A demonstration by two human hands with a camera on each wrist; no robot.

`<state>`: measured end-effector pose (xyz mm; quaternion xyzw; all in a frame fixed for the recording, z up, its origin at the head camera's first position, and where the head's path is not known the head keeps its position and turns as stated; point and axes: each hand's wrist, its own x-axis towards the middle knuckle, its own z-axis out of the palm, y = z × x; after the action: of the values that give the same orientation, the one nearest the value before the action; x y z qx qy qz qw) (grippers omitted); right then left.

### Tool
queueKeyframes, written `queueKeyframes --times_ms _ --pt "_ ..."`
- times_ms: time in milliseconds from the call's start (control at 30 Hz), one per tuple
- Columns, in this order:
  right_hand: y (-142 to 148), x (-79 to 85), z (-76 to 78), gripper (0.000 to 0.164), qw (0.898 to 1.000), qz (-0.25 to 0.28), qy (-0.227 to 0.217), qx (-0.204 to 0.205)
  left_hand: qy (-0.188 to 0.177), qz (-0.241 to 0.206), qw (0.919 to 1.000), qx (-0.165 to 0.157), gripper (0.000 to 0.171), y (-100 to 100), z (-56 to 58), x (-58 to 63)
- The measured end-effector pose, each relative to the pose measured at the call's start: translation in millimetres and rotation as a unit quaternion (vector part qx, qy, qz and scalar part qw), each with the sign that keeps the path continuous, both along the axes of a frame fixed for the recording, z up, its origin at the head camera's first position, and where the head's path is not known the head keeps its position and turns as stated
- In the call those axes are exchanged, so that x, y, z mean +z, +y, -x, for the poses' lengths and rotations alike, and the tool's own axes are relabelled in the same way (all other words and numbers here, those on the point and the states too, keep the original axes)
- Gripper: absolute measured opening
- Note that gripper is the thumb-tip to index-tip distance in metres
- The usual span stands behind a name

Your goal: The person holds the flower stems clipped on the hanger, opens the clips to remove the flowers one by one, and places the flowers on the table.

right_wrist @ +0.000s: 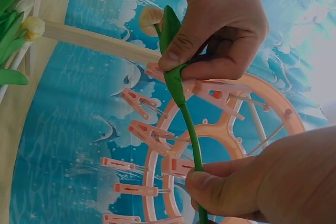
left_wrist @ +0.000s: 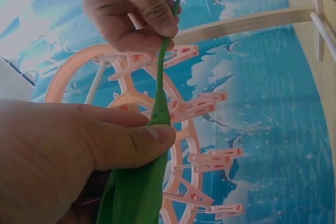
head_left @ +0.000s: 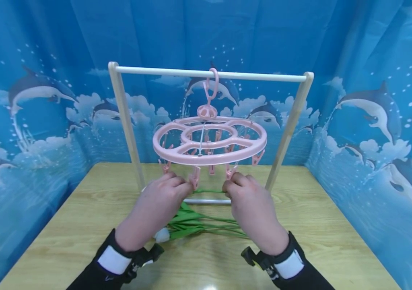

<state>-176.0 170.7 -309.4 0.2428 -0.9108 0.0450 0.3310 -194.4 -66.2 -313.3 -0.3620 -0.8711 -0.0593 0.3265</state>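
An artificial tulip with a pale peach bloom (right_wrist: pixel 151 20) and green leaves (left_wrist: pixel 137 192) is held between both hands under a pink round clip hanger (head_left: pixel 209 158). My left hand (head_left: pixel 167 193) pinches it at the leaves, thumb on top. My right hand (head_left: pixel 249 197) pinches the thin green stem (right_wrist: pixel 193 135) toward its other end. The stem runs roughly level between the hands in the head view. Pink clips (head_left: pixel 194 177) dangle from the hanger close to both hands; whether the fingers touch any is unclear.
The hanger's hook (head_left: pixel 213 82) hangs over the top bar of a white-and-wood rack (head_left: pixel 162 71). More tulips (head_left: pixel 188 225) lie on the wooden table (head_left: pixel 206 266) below my hands. A blue dolphin-print curtain (head_left: pixel 155 32) surrounds the table at the back and sides.
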Motion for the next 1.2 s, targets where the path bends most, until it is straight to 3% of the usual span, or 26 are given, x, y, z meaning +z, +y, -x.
queueKeyframes --times_ms 833,1200 --pt "-1.9 -7.5 10.2 0.015 1.0 0.0 -0.012 -0.004 -0.02 0.034 0.9991 0.018 0.019 3.0 6.8 -3.6" --pt "-2.2 -15.7 17.6 0.017 0.998 -0.022 -0.052 -0.019 -0.04 0.025 0.9985 0.028 0.013 3.9 13.6 -12.3"
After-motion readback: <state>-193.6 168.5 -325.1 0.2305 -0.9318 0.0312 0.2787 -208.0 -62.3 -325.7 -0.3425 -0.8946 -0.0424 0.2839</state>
